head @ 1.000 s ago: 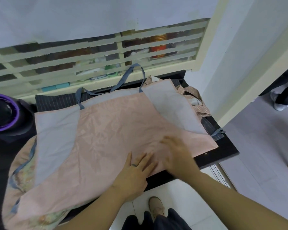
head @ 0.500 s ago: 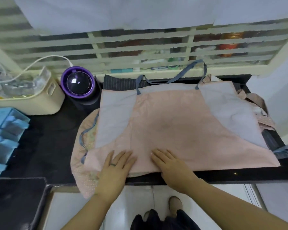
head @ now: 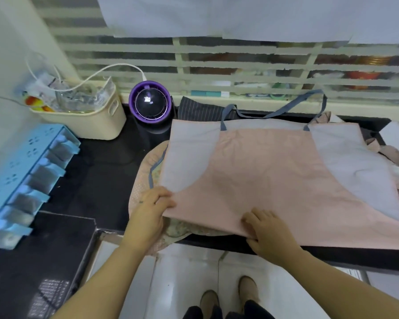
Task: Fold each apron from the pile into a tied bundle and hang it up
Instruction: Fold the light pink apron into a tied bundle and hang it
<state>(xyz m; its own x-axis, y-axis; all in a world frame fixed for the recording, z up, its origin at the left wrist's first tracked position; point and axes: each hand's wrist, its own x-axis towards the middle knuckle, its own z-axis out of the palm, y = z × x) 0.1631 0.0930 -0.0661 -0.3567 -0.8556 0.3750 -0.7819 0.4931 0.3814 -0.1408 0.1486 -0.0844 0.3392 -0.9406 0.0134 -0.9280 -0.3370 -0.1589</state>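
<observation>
A pink apron (head: 270, 176) with grey side panels and a blue-grey neck strap (head: 283, 110) lies spread flat on top of the pile on the black counter (head: 106, 178). Under it show a floral apron (head: 145, 171), a dark striped one (head: 200, 108) and a dotted beige one (head: 392, 155). My left hand (head: 151, 210) grips the pink apron's near-left corner, fingers curled round the edge. My right hand (head: 267, 233) holds the near hem further right, fingers on top and thumb at the edge.
A purple-rimmed round appliance (head: 149, 104) stands behind the pile's left side, beside a cream basket (head: 90, 122) of clutter with a white cable. A blue plastic rack (head: 25, 171) sits at the far left. A slatted window screen (head: 240, 72) backs the counter. My shoes (head: 226, 298) are on the white floor below.
Both hands lay flat on the apron's near part before; now they have slid left along the hem and taken hold of it, the left at the corner. The view shifted left.
</observation>
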